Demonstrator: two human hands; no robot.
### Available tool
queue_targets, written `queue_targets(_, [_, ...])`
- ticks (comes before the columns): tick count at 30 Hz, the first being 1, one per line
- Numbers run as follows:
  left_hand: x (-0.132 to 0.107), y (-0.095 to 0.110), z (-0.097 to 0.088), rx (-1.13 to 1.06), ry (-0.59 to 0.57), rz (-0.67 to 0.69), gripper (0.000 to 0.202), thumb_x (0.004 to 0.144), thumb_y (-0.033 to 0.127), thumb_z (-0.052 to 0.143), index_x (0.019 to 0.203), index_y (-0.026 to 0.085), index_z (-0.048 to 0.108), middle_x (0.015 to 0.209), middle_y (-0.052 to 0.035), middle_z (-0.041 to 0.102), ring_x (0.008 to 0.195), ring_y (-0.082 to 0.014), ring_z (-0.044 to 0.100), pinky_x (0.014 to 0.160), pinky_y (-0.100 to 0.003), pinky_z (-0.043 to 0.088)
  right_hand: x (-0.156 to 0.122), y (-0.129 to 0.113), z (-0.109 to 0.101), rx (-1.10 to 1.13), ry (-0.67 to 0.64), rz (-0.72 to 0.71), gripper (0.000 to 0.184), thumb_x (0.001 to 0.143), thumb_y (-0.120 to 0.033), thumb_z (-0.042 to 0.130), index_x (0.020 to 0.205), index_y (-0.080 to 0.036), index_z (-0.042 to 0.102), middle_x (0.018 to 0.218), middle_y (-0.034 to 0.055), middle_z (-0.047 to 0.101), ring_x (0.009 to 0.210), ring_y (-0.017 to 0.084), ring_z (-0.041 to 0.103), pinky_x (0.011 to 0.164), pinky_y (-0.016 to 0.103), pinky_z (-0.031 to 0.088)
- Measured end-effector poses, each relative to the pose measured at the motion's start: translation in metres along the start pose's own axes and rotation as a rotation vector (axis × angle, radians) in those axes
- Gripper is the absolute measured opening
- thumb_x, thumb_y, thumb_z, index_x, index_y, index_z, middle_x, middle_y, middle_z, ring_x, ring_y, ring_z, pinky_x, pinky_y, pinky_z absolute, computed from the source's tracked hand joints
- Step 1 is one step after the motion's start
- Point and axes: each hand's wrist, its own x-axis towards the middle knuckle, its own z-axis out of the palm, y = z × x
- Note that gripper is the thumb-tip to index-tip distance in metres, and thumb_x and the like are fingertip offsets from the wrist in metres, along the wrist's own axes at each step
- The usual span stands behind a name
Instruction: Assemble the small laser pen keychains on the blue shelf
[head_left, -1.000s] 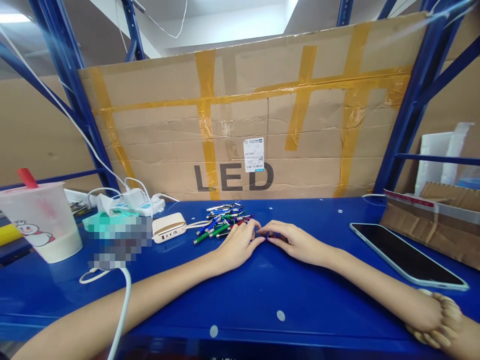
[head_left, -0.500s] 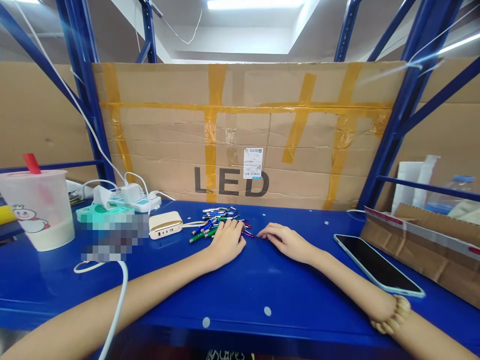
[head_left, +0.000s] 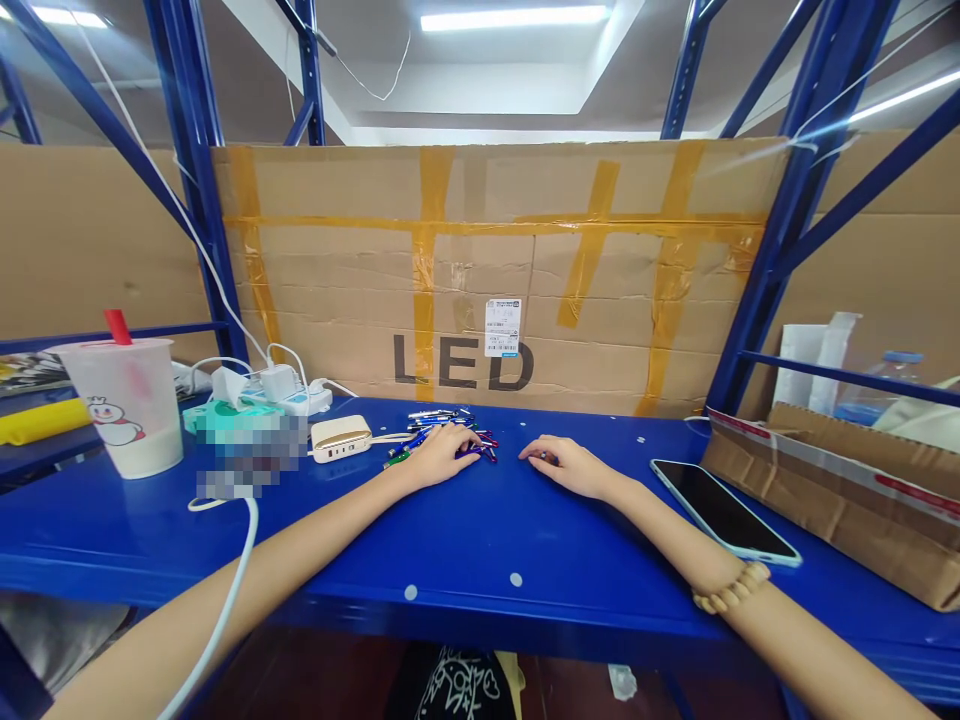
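Observation:
My left hand lies palm down on the near edge of a small pile of slim metal pens with silver, blue and green barrels, and it hides part of the pile. A few pens stick out beyond its fingers. To the right of the pile, my right hand rests on the blue steel shelf. A small dark blue bit shows under its fingertips, too small to name. A wooden bead bracelet circles my right wrist.
A white power bank sits left of the pens, near a blurred patch, a tissue pack and a power strip. Further left stands a plastic cup. A phone and a cardboard tray lie right. A taped cardboard sheet closes the back.
My hands have moved apart: fingertips that met over the pens now have a gap between them. My right hand has drawn right, off the pile. The view has tilted up and the table looks smaller.

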Motion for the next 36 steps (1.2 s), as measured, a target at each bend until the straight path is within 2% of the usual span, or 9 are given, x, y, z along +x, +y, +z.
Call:
queue_targets(3, [0.000, -0.006, 0.000, -0.011, 0.013, 0.018, 0.022, 0.087, 0.032, 0.046, 0.101, 0.022, 0.058, 0.096, -0.0043, 0.061, 0.092, -0.0208, 0.052, 0.081, -0.034, 0.038, -0.001, 0.001, -0.001, 0.001, 0.001, 0.015, 0.025, 0.086, -0.027, 0.042, 0.098, -0.023, 0.064, 0.094, 0.0049, 0.061, 0.081, 0.018, 0.056, 0.071, 0.030, 0.044])
queue_targets(10, [-0.002, -0.005, -0.001, -0.007, 0.065, 0.017, 0.021, 0.085, 0.028, 0.048, 0.102, 0.020, 0.057, 0.087, -0.0038, 0.059, 0.084, -0.0201, 0.052, 0.075, -0.033, 0.038, -0.003, -0.001, -0.004, -0.008, -0.003, 0.031, 0.025, 0.085, -0.027, 0.043, 0.098, -0.023, 0.064, 0.094, 0.0056, 0.062, 0.083, 0.019, 0.056, 0.070, 0.031, 0.044])
queue_targets(17, [-0.002, 0.000, -0.003, 0.019, 0.061, 0.042, 0.026, 0.083, 0.038, 0.052, 0.100, 0.019, 0.057, 0.073, -0.0009, 0.056, 0.075, -0.0189, 0.052, 0.071, -0.031, 0.038, -0.003, 0.001, -0.004, -0.027, 0.007, 0.022, 0.025, 0.085, -0.027, 0.044, 0.101, -0.023, 0.062, 0.092, 0.0050, 0.062, 0.079, 0.018, 0.056, 0.066, 0.030, 0.043])
queue_targets(27, [-0.010, 0.020, -0.017, 0.080, 0.012, 0.156, 0.019, 0.088, 0.028, 0.039, 0.101, 0.021, 0.052, 0.104, -0.0047, 0.056, 0.097, -0.0204, 0.049, 0.085, -0.036, 0.036, -0.005, -0.019, -0.003, 0.016, 0.013, -0.046, 0.026, 0.086, -0.026, 0.043, 0.108, -0.024, 0.056, 0.091, 0.0032, 0.060, 0.075, 0.016, 0.056, 0.064, 0.029, 0.043])
queue_targets(32, [-0.010, 0.024, -0.018, 0.096, 0.039, 0.124, 0.019, 0.088, 0.025, 0.039, 0.101, 0.020, 0.051, 0.101, -0.0050, 0.057, 0.093, -0.0204, 0.049, 0.082, -0.036, 0.036, -0.003, -0.022, 0.000, 0.087, -0.017, 0.003, 0.036, 0.085, -0.030, 0.045, 0.121, -0.026, 0.046, 0.086, 0.0001, 0.060, 0.066, 0.013, 0.054, 0.060, 0.026, 0.042])
queue_targets(36, [-0.011, 0.025, -0.017, -0.024, 0.094, 0.126, 0.019, 0.088, 0.021, 0.036, 0.092, 0.021, 0.054, 0.094, -0.0025, 0.059, 0.087, -0.0167, 0.051, 0.079, -0.032, 0.035, 0.000, -0.017, 0.006, 0.133, -0.011, 0.069, 0.027, 0.086, -0.032, 0.044, 0.112, -0.028, 0.050, 0.078, -0.0024, 0.059, 0.062, 0.012, 0.053, 0.058, 0.024, 0.040])
